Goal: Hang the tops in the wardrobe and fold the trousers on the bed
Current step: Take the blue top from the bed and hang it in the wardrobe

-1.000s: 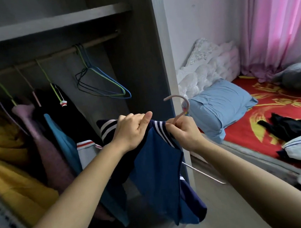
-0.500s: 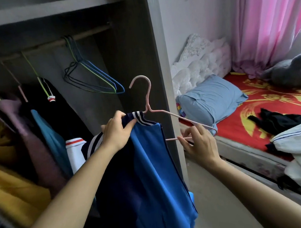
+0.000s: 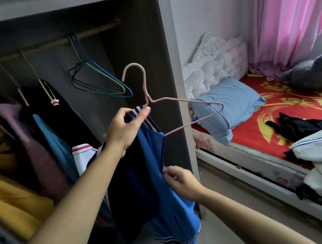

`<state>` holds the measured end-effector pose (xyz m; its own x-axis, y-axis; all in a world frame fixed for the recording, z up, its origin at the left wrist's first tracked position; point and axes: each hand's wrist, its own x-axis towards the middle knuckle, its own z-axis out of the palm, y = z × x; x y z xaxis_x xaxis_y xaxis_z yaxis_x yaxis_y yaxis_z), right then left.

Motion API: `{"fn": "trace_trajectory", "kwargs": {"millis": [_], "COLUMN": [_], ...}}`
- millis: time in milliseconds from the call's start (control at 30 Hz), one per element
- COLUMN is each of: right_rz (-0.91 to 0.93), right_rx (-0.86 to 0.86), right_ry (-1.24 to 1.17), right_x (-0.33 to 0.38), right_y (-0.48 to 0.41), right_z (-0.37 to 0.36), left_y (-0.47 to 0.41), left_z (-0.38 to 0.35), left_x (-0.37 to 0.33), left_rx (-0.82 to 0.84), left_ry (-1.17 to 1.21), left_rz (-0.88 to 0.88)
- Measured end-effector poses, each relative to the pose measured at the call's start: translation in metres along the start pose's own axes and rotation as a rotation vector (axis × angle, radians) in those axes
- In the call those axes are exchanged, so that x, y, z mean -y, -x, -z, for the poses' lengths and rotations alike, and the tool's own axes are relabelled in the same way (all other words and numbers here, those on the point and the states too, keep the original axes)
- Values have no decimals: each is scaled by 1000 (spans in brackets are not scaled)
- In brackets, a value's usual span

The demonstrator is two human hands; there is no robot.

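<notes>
The wardrobe is standing on the left, with the bed lying to its right along the wall. Inside the wardrobe a rail is running across near the top; hung clothes are crowding its left part, and spare hangers are hanging towards its right end. In front of the wardrobe's right side panel, the left hand is holding up a top at the collar. A hanger is sitting partly tucked into the top, its free arm sticking out towards the bed. The right hand is pinching the top lower down. On the bed, a pillow is lying at the wardrobe end with bedding behind it, a soft toy is lying below the curtain, and a heap of clothes is lying nearest the viewer.
</notes>
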<state>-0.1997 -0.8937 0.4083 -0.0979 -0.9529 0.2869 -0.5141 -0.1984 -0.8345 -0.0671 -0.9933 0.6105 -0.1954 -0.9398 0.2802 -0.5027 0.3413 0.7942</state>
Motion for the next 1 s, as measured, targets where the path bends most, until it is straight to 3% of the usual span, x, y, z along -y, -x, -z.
{"fn": "trace_trajectory", "kwargs": {"millis": [133, 200, 400, 567, 767, 867, 1000], "right_rz": [-56, -114, -377, -407, -394, -371, -477], "right_rx": [336, 384, 98, -151, 48, -5, 22], "right_ry": [-109, -150, -242, 17, 93, 211, 73], "right_x": [11, 7, -24, -34, -33, -38, -31], "right_y": [11, 13, 9, -17, -32, -31, -25], "right_z": [-25, -25, -11, -5, -3, 2, 6], "left_y": [9, 10, 5, 1, 1, -1, 0], "left_z": [-6, -5, 7, 7, 10, 14, 14], "left_x": [12, 12, 2, -13, -15, -11, -9], "left_rx": [10, -23, -32, -64, -75, -96, -97], "left_ry": [-158, -211, -224, -293, -261, -264, -229], "left_rz": [-13, -53, -206, -307, -365, -339, -312]}}
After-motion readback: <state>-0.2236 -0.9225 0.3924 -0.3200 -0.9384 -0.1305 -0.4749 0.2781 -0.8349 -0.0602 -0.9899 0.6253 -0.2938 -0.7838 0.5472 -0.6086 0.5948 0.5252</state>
